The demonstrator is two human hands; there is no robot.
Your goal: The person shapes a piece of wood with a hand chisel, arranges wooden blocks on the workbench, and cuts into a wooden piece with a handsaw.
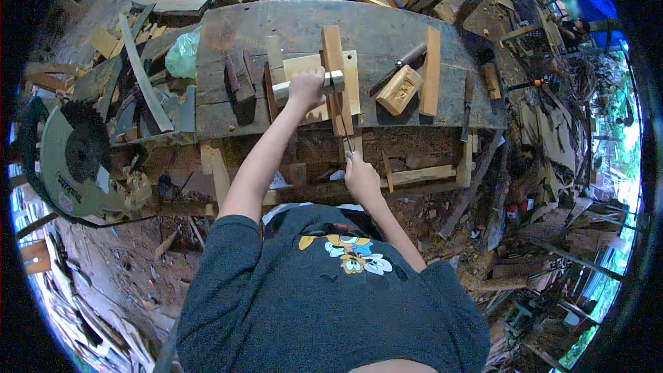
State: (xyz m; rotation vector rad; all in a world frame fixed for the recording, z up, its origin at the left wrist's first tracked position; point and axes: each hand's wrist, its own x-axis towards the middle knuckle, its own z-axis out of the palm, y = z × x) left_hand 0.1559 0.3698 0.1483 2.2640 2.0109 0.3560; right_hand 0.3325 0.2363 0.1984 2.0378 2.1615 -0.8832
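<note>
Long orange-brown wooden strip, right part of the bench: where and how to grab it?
I'd grip the wooden strip near mid-length, across its narrow width, reaching in from the right and above. It lies pointing away from the person, long and straight-sided; bare bench runs along its right, while the carved block and a dark tool crowd its left.

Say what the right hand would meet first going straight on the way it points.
Probably the near end of the brown wooden bar, just beyond the thin tool held in the right hand; height is hard to judge.
</note>
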